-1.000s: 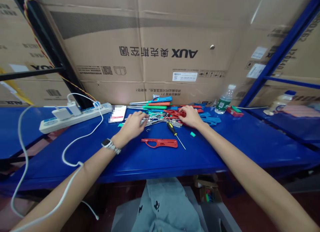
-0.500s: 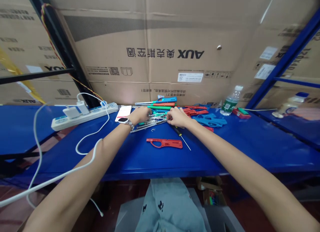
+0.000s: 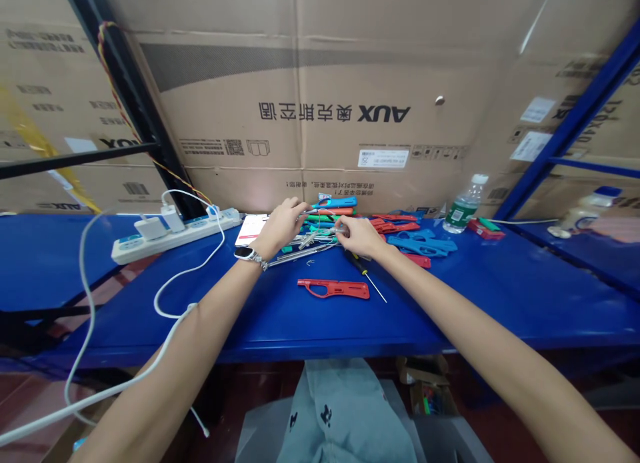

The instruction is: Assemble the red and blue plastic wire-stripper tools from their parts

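Above a pile of metal rods and small parts [image 3: 313,244], my left hand [image 3: 287,224] is closed, its fingertips partly hidden; a thin wire-like piece shows beside them. Across the pile, my right hand [image 3: 361,236] pinches a small greyish part that I cannot make out. A red plastic lighter casing half [image 3: 345,289] lies flat in front of both hands. The screwdriver [image 3: 364,269], black and yellow, rests below my right hand with its shaft toward me. Behind the hands lie blue, orange and green lighters [image 3: 340,202].
Red casings [image 3: 397,226] and blue casings [image 3: 425,243] are heaped on the right, near a water bottle [image 3: 463,206]. On the left are a white paper [image 3: 250,230] and a power strip [image 3: 127,250] with white cables. A large carton [image 3: 330,70] stands behind the blue table [image 3: 300,336].
My left hand has lifted up from the pile and turned. My right hand stays over the pile, now with a small part in its fingertips. The view has shifted slightly.
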### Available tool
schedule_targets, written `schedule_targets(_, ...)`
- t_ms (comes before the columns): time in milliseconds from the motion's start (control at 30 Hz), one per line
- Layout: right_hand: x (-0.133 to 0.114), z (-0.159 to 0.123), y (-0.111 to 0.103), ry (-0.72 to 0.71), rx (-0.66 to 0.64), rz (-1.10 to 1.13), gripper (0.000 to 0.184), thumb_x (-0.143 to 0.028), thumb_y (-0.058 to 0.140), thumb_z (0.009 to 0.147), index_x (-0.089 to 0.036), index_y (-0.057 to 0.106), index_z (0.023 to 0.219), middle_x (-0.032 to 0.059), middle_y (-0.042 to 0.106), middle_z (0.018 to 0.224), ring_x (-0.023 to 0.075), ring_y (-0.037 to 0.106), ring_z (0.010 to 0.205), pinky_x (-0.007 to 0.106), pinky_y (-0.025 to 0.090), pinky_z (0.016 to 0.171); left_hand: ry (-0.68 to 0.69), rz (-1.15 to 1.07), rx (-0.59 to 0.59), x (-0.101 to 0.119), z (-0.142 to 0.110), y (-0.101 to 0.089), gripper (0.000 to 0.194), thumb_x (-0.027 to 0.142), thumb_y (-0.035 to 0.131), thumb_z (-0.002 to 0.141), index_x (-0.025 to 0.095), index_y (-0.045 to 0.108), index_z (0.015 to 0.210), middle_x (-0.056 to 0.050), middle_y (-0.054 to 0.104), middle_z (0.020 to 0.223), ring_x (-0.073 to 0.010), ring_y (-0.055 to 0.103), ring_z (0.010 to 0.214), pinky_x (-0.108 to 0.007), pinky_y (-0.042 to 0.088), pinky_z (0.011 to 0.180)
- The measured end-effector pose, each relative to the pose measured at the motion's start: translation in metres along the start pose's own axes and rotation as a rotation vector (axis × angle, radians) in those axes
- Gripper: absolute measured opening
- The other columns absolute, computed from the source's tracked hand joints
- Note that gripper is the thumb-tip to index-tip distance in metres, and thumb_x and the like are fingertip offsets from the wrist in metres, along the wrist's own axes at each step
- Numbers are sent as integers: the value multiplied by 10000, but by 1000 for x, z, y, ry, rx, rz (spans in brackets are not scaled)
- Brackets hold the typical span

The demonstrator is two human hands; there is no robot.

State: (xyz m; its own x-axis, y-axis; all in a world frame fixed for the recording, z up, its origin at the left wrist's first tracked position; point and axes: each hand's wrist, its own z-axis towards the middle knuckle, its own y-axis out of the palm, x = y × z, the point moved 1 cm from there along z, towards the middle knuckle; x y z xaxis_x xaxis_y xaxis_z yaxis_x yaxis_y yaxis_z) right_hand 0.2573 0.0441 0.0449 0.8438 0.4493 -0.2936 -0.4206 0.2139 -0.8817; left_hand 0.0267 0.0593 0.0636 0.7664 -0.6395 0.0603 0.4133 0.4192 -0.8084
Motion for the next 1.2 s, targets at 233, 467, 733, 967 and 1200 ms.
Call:
schedule_targets(233, -16, 5, 15, 109, 133, 67, 310, -462, 667, 907, -215, 719, 1087, 128, 670, 1250, 334, 542, 1221, 512, 379, 1029, -43, -6, 83, 13, 11, -6, 306, 220, 467, 1035, 168, 692, 1236, -125, 628, 1092, -293, 591, 1086, -408, 533, 898)
schedule_targets(467, -33, 9, 19, 61, 76, 62, 74, -214, 674, 886, -202, 746, 881, 61, 775, 1014, 284, 633, 1085, 460, 393, 991, -108, 40, 91, 23, 16, -3, 303, 169, 509, 1010, 158, 738, 1209, -125, 655, 1066, -277, 626, 1038, -368, 538, 857)
schedule_targets(733, -38, 4, 27, 70, 190, 428, 70, -246, 674, 883, -200, 709, 923, 49, 774, 854, 217, 721, 778, 312, 526, 731, -209, -128, 203, 29, 15, 8, 228, 152, 627, 955, 162, 774, 1129, -88, 687, 943, -220, 676, 832, -332, 547, 794)
schedule_targets(967, -44, 8, 31, 377, -3, 1018, 265, -300, 678, 925, -242, 443, 1034, -42, 671, 591, 181, 641, 418, 259, 495, 445, -374, -603, 297, 32, 8, 14, 196, 217, 662, 964, 146, 745, 1127, -99, 713, 1130, -105, 687, 611, -231, 582, 574)
schedule_targets(1200, -42, 12, 22, 393, 67, 377, 242, -402, 797, 803, -203, 662, 826, 61, 745, 742, 252, 737, 746, 298, 525, 636, -515, -854, 280, 25, -1, 20, 273, 305, 719, 938, 102, 728, 1121, -156, 739, 1145, -151, 730, 620, -284, 634, 556)
